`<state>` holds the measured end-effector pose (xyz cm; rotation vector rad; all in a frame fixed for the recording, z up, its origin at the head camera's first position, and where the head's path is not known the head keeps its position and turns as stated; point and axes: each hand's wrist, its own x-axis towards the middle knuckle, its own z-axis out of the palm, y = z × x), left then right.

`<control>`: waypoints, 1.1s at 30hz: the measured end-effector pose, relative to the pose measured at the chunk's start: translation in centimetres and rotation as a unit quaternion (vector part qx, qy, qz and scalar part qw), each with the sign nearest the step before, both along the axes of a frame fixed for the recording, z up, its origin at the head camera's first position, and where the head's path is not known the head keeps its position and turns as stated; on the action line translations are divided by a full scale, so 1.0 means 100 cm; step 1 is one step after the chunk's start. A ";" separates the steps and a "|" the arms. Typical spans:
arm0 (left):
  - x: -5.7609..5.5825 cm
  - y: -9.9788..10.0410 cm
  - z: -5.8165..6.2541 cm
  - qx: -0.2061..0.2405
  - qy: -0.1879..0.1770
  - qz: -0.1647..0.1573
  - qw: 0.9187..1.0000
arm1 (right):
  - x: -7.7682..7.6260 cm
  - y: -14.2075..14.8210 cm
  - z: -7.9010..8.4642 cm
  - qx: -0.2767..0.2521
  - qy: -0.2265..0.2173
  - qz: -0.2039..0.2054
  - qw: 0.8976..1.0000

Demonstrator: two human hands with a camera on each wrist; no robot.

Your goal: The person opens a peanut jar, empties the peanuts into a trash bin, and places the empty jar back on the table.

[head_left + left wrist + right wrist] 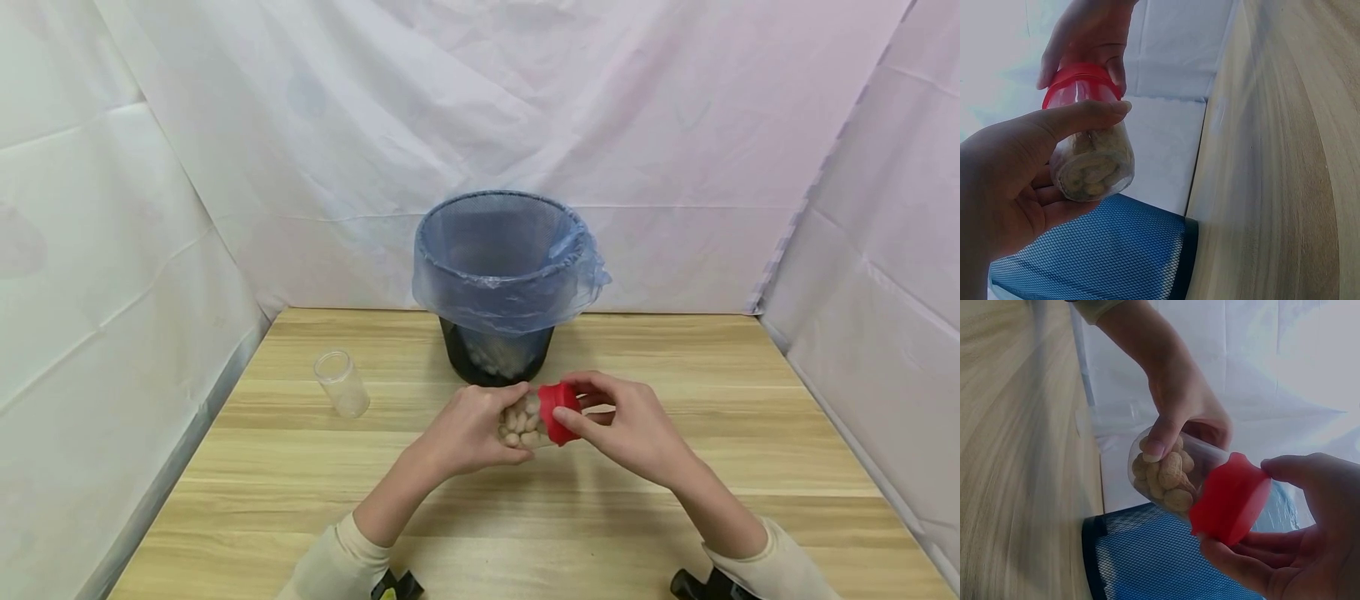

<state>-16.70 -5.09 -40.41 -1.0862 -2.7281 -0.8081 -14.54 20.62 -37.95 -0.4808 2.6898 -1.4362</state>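
A clear jar (1197, 451) of unshelled peanuts (1169, 474) is held on its side above the table, its red lid (558, 413) toward the right. My left hand (474, 429) grips the jar's body, thumb on one side and fingers curled round the other, as the left wrist view shows. With thumb and fingers my right hand (630, 421) pinches the rim of the red lid. In the right wrist view the lid covers the jar's mouth. Whether it is loose I cannot tell.
Behind the hands stands a black mesh bin (459, 346) lined with a blue plastic bag (517, 304). An uncovered clear glass (342, 385) stands at the left of the wooden table (255, 492). White sheets (675, 125) hang at the back and both sides.
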 end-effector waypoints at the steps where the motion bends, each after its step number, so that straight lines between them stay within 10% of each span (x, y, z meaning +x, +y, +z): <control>1: 0.000 0.000 0.000 0.000 0.001 -0.001 1.000 | 0.000 0.000 -0.001 -0.002 0.001 0.007 1.000; 12: 0.001 -0.003 -0.003 -0.004 0.013 0.003 1.000 | -0.002 0.003 -0.006 -0.029 0.064 0.098 0.993; 33: -0.006 -0.008 0.000 0.021 0.023 0.011 0.999 | -0.006 0.021 0.006 -0.021 0.116 0.075 0.990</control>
